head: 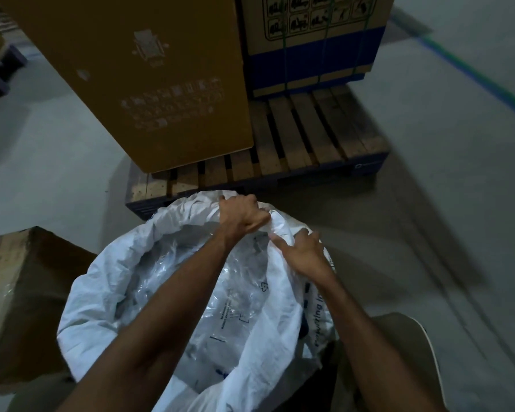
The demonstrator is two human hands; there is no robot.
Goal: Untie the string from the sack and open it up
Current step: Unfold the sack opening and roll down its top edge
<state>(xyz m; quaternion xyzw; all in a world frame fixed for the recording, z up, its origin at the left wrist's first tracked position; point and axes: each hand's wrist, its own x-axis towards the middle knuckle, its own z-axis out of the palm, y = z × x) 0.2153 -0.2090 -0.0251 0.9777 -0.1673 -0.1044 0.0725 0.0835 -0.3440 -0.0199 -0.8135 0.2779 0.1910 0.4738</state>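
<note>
Grey concrete floor (428, 144) fills the dim room, with a green and blue line painted across its far right corner. At the left edge a brown carton (21, 307) stands on the floor, just beside the sack. Behind it, further back, a tall cardboard box (125, 69) rests on a wooden pallet (304, 138), and a second box with a blue band (309, 55) stands on the same pallet to the right of it.

In front of the pallet, in the lower middle, the white woven sack (101, 281) stands with its mouth already wide open, the rim rolled outward. Clear plastic film (220, 292) lies crumpled inside it. I cannot see any string.

Both bare forearms reach over the mouth to the far right part of the rim. The left hand (241, 215) is closed into a fist around a bunch of the rim cloth. Just to the right of it, the right hand (304, 251) lies on the rim with fingers spread and slightly bent, pressing on the cloth; I cannot tell whether its fingertips pinch it.
</note>
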